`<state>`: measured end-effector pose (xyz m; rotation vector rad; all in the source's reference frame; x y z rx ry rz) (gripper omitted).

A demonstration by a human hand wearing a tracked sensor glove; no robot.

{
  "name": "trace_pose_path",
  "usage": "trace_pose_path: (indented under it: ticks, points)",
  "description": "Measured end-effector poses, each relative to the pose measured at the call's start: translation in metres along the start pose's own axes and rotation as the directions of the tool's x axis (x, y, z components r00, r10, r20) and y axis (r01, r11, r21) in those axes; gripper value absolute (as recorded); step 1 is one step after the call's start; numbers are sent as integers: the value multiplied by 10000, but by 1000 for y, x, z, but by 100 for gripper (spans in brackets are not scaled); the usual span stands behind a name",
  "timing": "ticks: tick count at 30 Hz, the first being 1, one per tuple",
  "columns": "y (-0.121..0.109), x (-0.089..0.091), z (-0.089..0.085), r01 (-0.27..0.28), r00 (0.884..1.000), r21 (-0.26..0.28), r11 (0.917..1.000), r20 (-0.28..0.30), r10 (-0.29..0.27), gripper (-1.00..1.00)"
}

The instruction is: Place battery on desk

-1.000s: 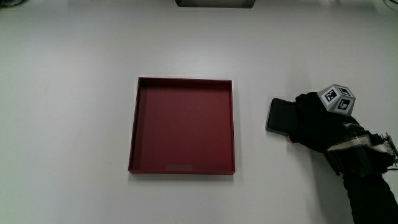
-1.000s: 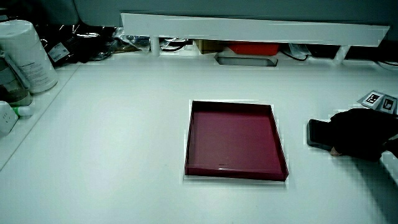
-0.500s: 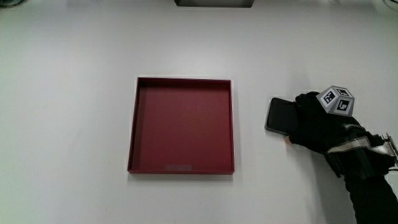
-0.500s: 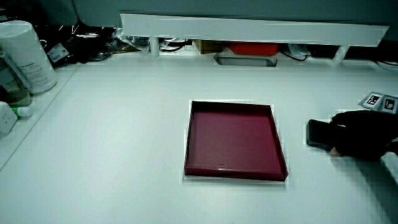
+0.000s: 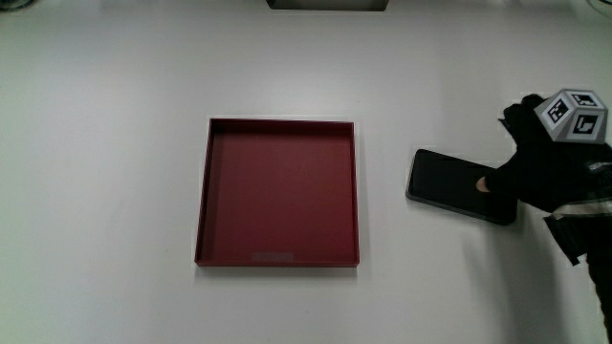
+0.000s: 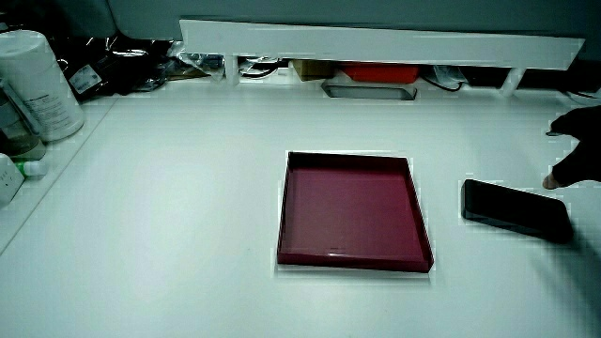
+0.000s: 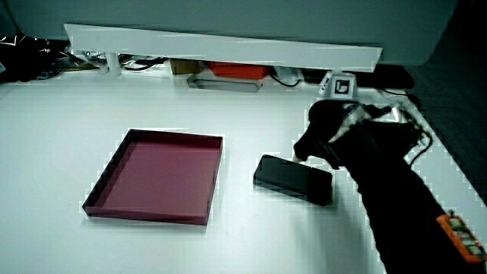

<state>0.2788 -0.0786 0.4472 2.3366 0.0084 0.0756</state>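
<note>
1. White and bare over most of its surface, the table [image 5: 115,191] carries everything else; a low white partition [image 6: 376,42] stands along the edge away from the person, with clutter showing under it in both side views.
2. Dark red and square, a shallow tray [image 5: 278,192] with low walls sits near the middle of the table. Nothing lies in it.
3. Black-gloved, the hand [image 5: 547,162] hovers at the end of the battery that lies farthest from the tray, its forearm running back toward the person. The fingers are loosely spread and grasp nothing; one fingertip [image 5: 484,184] sits over that end of the battery, though whether it touches cannot be told. In a side view the hand [image 7: 329,133] is raised just above the battery, and at the edge of a side view only its fingers [image 6: 575,150] show.
4. Black, flat and oblong, the battery [image 5: 461,186] lies flat on the table beside the tray, apart from it with a strip of bare table between. Its long axis points from the tray toward the hand, slightly skewed, so the end by the hand lies a little nearer the person.
5. Grey-and-white with black patterns, the small cube [image 5: 572,116] rides on the back of the hand.
</note>
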Motion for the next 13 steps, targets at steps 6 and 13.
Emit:
trace_pose_path:
  ticks: [6, 13]
  points:
    - [-17, -4, 30, -57, 9999, 168, 9998, 125, 55, -100]
    - [-30, -36, 36, -773, 9947, 609, 9951, 726, 728, -100]
